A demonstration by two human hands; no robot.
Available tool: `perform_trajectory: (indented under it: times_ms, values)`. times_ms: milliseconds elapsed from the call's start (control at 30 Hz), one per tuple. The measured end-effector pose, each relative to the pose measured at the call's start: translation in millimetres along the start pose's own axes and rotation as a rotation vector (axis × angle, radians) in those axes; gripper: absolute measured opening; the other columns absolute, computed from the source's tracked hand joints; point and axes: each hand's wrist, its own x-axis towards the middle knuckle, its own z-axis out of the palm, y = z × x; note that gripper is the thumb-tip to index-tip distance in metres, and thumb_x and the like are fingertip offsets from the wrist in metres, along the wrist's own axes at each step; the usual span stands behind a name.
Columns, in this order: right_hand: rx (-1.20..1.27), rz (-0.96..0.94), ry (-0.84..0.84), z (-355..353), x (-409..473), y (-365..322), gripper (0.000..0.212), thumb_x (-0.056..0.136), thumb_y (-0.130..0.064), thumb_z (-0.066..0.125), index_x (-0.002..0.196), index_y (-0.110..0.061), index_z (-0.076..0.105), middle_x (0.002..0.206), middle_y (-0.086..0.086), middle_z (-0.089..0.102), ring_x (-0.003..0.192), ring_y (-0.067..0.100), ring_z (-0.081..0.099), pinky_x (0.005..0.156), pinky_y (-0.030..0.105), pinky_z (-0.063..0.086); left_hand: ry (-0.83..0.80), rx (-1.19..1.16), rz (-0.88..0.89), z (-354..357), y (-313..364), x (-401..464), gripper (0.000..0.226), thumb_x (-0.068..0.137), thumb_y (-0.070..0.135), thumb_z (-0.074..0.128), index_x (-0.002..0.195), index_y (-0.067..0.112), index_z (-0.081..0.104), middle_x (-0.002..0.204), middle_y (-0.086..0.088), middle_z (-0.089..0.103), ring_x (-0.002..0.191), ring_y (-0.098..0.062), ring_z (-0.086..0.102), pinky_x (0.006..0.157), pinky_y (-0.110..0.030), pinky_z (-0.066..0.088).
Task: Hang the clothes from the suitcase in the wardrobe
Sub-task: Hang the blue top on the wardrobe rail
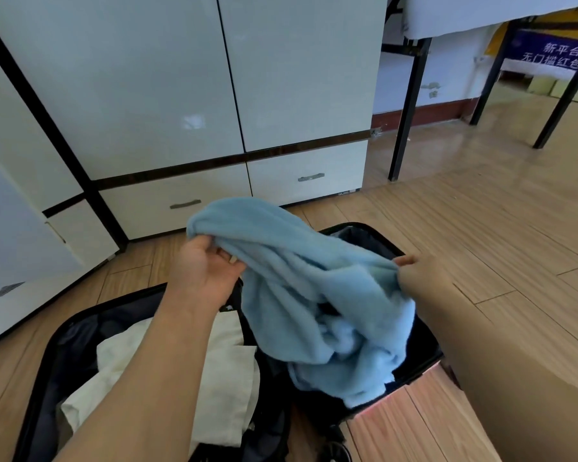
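Observation:
A black suitcase [57, 345] lies open on the wooden floor below me. Both my hands hold a fluffy light-blue garment [314, 288] up over its right half. My left hand [207, 271] grips the garment's upper left fold, fingers curled round the cloth. My right hand [421, 278] pinches its right edge. The garment's lower part droops into the suitcase. A cream garment [227, 378] lies crumpled in the left half, partly under my left forearm. The white wardrobe [181, 78] stands just beyond the suitcase, its two front doors closed.
Two drawers with metal handles [311, 177] run along the wardrobe's base. A white door panel [10, 201] angles in at the left. A black-legged table [411, 95] stands at the right rear over wooden floor [498, 228].

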Motion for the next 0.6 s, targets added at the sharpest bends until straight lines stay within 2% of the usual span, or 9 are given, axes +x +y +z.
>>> perform_trajectory:
  times_ms: [100,133,200,267,300,400,467,533,600]
  values:
    - [0.095,-0.142,0.015,8.3,-19.3,-15.8,0.027,0.086,-0.011,0.051,0.110,-0.016,0.064,0.100,0.004,0.066,0.090,0.023,0.060,0.082,0.038,0.051,0.065,0.263,-0.045,4.5,-10.6,-3.5,0.027,0.097,0.023,0.054,0.115,0.004,0.063,0.108,-0.013,0.070,0.099,-0.025,0.069,0.084,-0.039,0.056]
    - [0.182,-0.230,-0.077,9.8,-28.0,-26.0,0.025,0.088,-0.017,0.054,0.111,-0.019,0.063,0.098,0.000,0.066,0.091,0.020,0.060,0.084,0.037,0.050,0.092,0.371,-0.035,7.0,-15.4,-4.1,0.027,0.096,0.023,0.058,0.113,0.003,0.064,0.106,-0.014,0.071,0.097,-0.025,0.070,0.083,-0.038,0.057]
    - [0.214,-0.369,-0.459,16.5,-48.2,-44.6,0.034,0.085,-0.034,0.067,0.116,-0.025,0.060,0.104,-0.007,0.065,0.098,0.013,0.061,0.088,0.031,0.049,0.138,0.526,-0.037,10.8,-21.6,-5.6,0.024,0.091,0.020,0.064,0.108,0.003,0.065,0.099,-0.016,0.072,0.092,-0.027,0.070,0.082,-0.040,0.057]
    - [-0.081,-0.466,-0.760,31.1,-62.1,-49.3,0.064,0.075,-0.046,0.076,0.131,-0.032,0.049,0.119,-0.010,0.059,0.109,0.010,0.057,0.093,0.029,0.046,0.152,0.592,-0.038,13.9,-22.2,-5.8,0.019,0.088,0.015,0.067,0.103,0.002,0.065,0.097,-0.017,0.071,0.090,-0.028,0.070,0.084,-0.042,0.057]
    - [-0.282,-0.518,-0.783,40.4,-63.2,-44.1,0.073,0.073,-0.044,0.078,0.136,-0.031,0.043,0.125,-0.009,0.054,0.115,0.012,0.053,0.095,0.031,0.045,0.145,0.588,-0.026,14.8,-20.3,-5.5,0.016,0.089,0.010,0.065,0.102,0.002,0.065,0.097,-0.018,0.071,0.088,-0.028,0.069,0.084,-0.043,0.057]
    - [-0.831,-0.611,-0.447,51.7,-57.5,-22.8,0.058,0.079,-0.026,0.067,0.132,-0.024,0.042,0.126,0.000,0.046,0.118,0.023,0.048,0.086,0.037,0.041,0.151,0.485,0.047,9.4,-9.3,-4.2,0.011,0.091,0.005,0.059,0.100,0.003,0.064,0.090,-0.015,0.069,0.078,-0.023,0.068,0.076,-0.037,0.057]
    - [-0.988,-0.485,-0.363,47.0,-50.7,-7.5,0.052,0.082,-0.018,0.059,0.130,-0.023,0.040,0.124,0.003,0.045,0.117,0.026,0.047,0.086,0.041,0.037,0.220,0.474,0.088,-0.8,-3.9,-3.2,0.009,0.091,0.008,0.057,0.095,0.010,0.065,0.092,-0.012,0.069,0.080,-0.023,0.068,0.077,-0.037,0.057]
    - [-0.963,-0.374,-0.344,37.7,-44.1,0.3,0.044,0.085,-0.015,0.052,0.128,-0.020,0.043,0.125,0.007,0.046,0.116,0.029,0.048,0.092,0.043,0.039,0.362,0.634,0.161,-13.7,-2.2,-0.7,0.017,0.091,0.008,0.050,0.094,0.019,0.063,0.102,-0.010,0.067,0.091,-0.025,0.065,0.084,-0.042,0.056]
    - [-0.730,-0.364,-0.212,24.9,-37.2,-5.8,0.034,0.083,-0.009,0.050,0.116,-0.014,0.056,0.118,0.011,0.057,0.107,0.031,0.055,0.087,0.036,0.044,0.511,0.763,0.269,-20.7,-2.3,-0.2,0.023,0.090,0.005,0.042,0.099,0.020,0.058,0.108,-0.009,0.063,0.092,-0.024,0.059,0.079,-0.039,0.053]
